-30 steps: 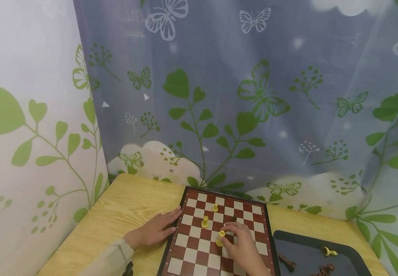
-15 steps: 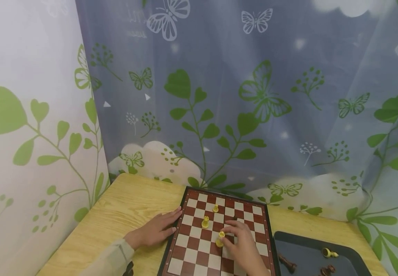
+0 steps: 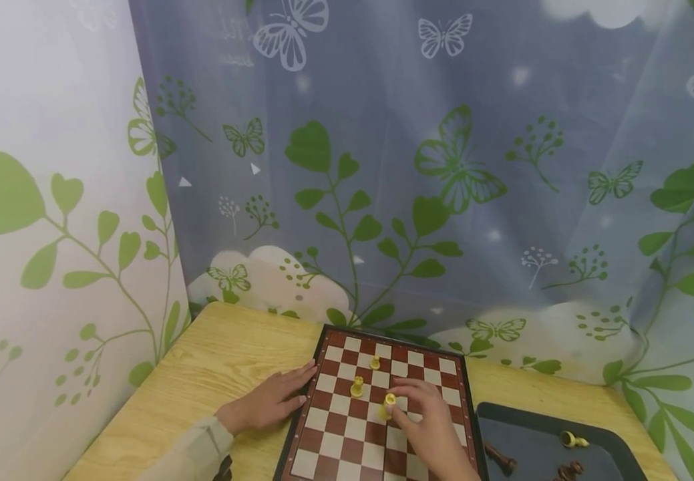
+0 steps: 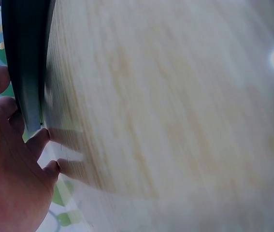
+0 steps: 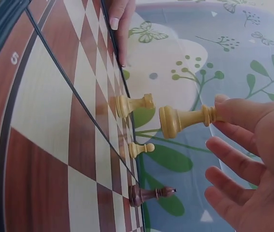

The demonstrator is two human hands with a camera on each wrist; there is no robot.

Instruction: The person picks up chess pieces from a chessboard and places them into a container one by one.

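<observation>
"What does my feed give you?"

"I see the right hand [image 3: 431,427] pinching a yellow chess piece [image 5: 182,121] by its top, base clear of the chessboard [image 3: 347,427], about midway between its left and right edges. The left hand [image 3: 268,403] grips nothing; its fingers lie extended, tips at the board's left edge."

"How would I handle that pinch well?"

"I'd hold the piece upright, lower it straight inside one square, and loosen only with the base flat, brushing no neighbour."

"Count?"

"Standing on the board, I make one rook [image 3: 357,386] towards the left edge, one pawn [image 3: 375,363] towards the far edge, both yellow, and one dark piece [image 5: 149,194]. By its right edge, the tray [image 3: 527,431] shows one lying yellow piece [image 3: 574,439] and at least two brown pieces [image 3: 501,459]; its near side is cut off."
</observation>
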